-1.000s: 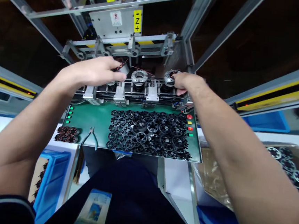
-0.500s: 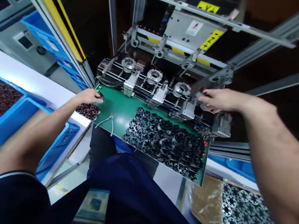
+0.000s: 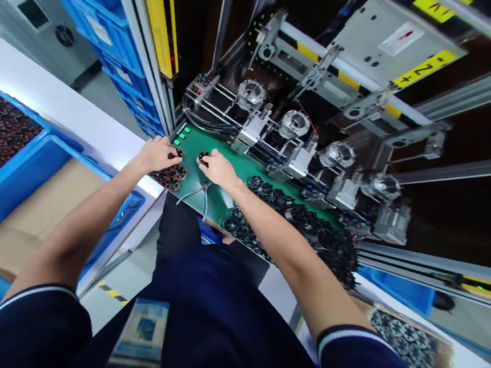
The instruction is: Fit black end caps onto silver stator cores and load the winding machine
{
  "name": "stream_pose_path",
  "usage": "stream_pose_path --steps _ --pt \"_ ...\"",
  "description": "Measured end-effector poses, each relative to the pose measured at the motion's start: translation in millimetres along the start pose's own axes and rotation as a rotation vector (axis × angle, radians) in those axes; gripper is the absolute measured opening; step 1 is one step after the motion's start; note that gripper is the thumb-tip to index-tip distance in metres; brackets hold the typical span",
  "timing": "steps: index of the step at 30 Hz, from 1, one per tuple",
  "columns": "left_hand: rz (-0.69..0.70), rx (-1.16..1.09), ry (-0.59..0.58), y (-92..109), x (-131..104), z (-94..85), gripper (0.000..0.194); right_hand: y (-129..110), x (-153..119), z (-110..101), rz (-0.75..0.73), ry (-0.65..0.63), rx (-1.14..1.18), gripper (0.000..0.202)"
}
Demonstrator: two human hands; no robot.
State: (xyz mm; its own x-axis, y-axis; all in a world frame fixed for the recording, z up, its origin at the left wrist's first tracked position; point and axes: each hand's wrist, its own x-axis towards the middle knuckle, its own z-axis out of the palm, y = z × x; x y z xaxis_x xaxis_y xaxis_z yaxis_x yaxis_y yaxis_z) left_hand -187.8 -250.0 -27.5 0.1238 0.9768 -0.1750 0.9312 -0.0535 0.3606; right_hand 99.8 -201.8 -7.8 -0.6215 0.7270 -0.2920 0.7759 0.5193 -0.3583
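Observation:
My left hand is closed on a dark round wound part, just above a group of similar reddish-black rings at the left end of the green work surface. Close to its right, my right hand pinches another dark ring with copper-coloured bits. Pliers with light blue handles lie open just below my right hand. Many black slotted rings cover the surface beyond my right forearm, which hides some of them.
A machine with four metal round fixtures runs along the back. Blue bins stand at the left, stacked blue crates behind. Silvery rings lie in a box at the lower right.
My right hand has come from the machine's right end to the left of the green surface, beside my left hand, and now holds a ring. The view has shifted.

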Motion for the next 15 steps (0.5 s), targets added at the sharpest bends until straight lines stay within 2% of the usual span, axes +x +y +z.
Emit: stream_pose_path --steps 4,7,9,12,15 --pt "-0.002 -0.041 0.020 -2.3 -18.0 9.0 0.047 -33.9 16.6 22.8 0.044 -0.024 0.013 0.042" --pt "0.006 -0.097 0.058 1.9 -24.7 9.9 0.051 -48.6 9.9 22.1 0.031 -0.055 0.035 0.037" --pt "0.010 -0.145 0.104 6.8 -30.5 4.1 0.050 -54.7 -2.7 14.6 0.007 -0.077 0.047 0.050" --pt "0.005 -0.216 0.218 17.1 -51.7 -10.8 0.048 -64.6 -40.3 -9.7 -0.028 -0.091 0.049 0.067" --pt "-0.098 -0.403 0.437 32.8 -88.1 -19.6 0.042 -83.0 -110.0 -52.7 -0.086 -0.109 0.079 0.059"
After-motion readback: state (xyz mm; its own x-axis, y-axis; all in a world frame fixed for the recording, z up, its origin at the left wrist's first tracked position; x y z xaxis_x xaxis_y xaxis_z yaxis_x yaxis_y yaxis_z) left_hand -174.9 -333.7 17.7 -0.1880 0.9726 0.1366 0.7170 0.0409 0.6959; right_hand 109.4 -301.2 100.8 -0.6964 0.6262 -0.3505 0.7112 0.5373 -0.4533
